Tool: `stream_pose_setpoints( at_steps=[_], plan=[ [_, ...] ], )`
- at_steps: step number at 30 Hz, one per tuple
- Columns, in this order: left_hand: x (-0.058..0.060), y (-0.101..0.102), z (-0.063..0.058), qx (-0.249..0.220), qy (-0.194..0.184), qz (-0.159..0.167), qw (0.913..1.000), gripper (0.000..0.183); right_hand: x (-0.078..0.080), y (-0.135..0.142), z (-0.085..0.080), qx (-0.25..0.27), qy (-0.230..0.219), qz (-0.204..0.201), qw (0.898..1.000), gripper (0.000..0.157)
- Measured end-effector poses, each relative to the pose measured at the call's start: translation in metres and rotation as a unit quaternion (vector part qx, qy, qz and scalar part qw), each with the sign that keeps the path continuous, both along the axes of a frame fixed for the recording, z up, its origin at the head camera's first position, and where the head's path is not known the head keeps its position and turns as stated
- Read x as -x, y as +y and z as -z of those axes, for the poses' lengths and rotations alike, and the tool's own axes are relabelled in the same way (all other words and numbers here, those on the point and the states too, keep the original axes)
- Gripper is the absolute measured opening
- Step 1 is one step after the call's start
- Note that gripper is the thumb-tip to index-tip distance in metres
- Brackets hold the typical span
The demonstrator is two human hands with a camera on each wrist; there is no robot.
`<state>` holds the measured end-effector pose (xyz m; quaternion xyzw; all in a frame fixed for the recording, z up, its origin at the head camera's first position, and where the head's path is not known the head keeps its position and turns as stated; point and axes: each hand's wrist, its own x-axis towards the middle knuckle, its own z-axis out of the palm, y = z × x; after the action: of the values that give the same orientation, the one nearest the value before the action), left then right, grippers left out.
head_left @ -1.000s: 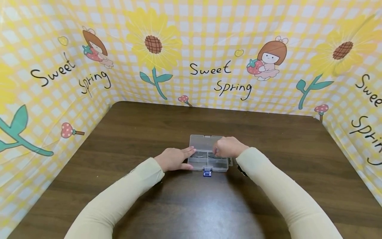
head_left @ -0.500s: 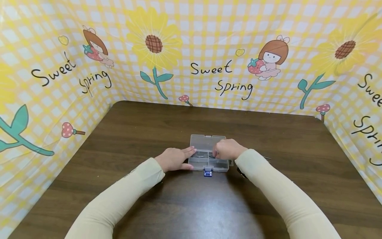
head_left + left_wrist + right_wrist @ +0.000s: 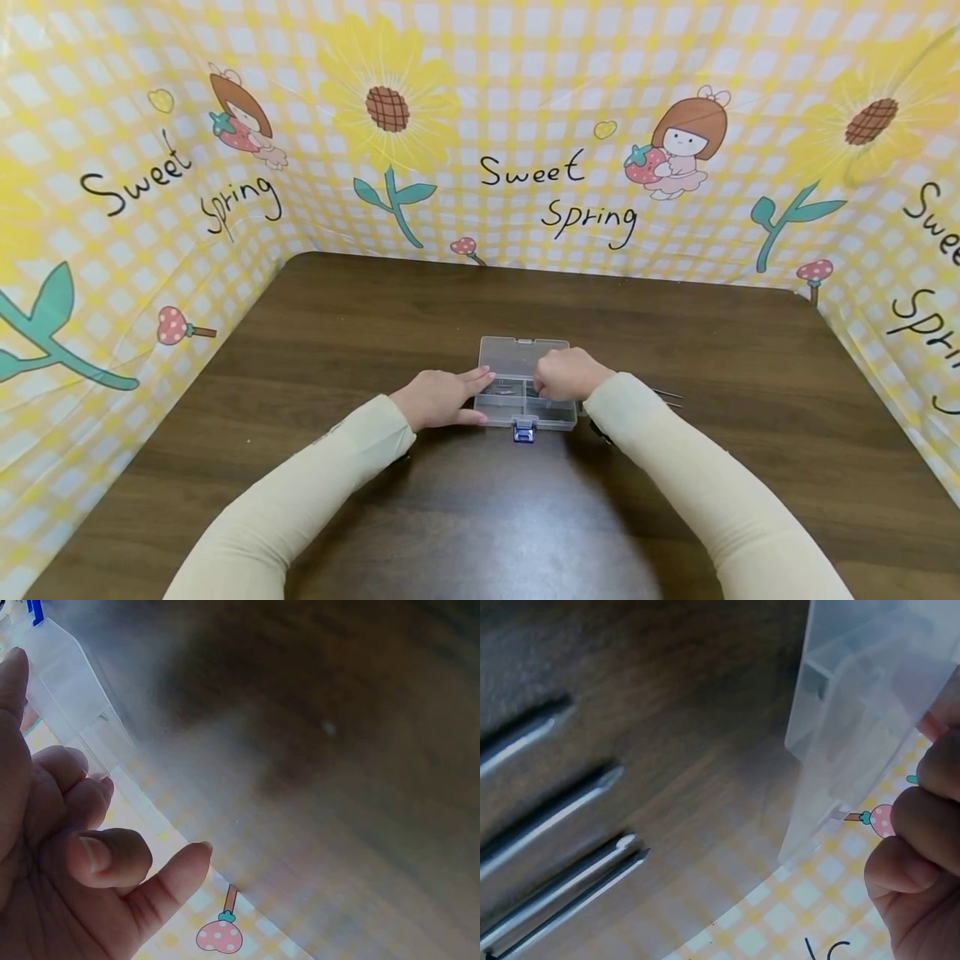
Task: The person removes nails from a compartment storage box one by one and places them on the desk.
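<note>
Clear box (image 3: pixel 547 414), lid up, sat between both grips on desk (image 3: pixel 375 308), unmoved. Left grip (image 3: pixel 438 398) relaxed, fingers extended at its edge. Right grip (image 3: pixel 573 373) curled over back right compartment; couldn't tell if holding anything. Versus earlier, more metal rods (image 3: pixel 555 817) showed right of it.

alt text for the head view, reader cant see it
A person's curled right grip is over the right half of an open clear box on a brown table, left grip at the box's left edge; yellow checked cloth behind.
</note>
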<state>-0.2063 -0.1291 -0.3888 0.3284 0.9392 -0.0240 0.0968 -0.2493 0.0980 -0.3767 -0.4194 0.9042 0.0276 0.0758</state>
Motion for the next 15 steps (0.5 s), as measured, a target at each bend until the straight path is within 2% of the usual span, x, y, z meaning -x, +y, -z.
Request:
stream_pose_setpoints(
  at_steps=[4, 8, 15],
  plan=[
    [0.0004, -0.0001, 0.0001, 0.0, 0.0, -0.001, 1.0, 0.071, -0.0002, -0.0007, -0.0005, -0.005, 0.016, -0.007, 1.0, 0.035],
    [0.0013, 0.0002, 0.0, 0.003, -0.003, 0.001, 1.0, 0.071, -0.0016, -0.0012, -0.0017, -0.02, 0.031, -0.001, 0.999, 0.033],
    [0.0016, 0.0007, -0.0007, 0.007, -0.008, 0.0, 0.9999, 0.071, -0.0013, -0.0024, -0.0021, -0.021, 0.023, 0.008, 0.999, 0.038]
  ],
)
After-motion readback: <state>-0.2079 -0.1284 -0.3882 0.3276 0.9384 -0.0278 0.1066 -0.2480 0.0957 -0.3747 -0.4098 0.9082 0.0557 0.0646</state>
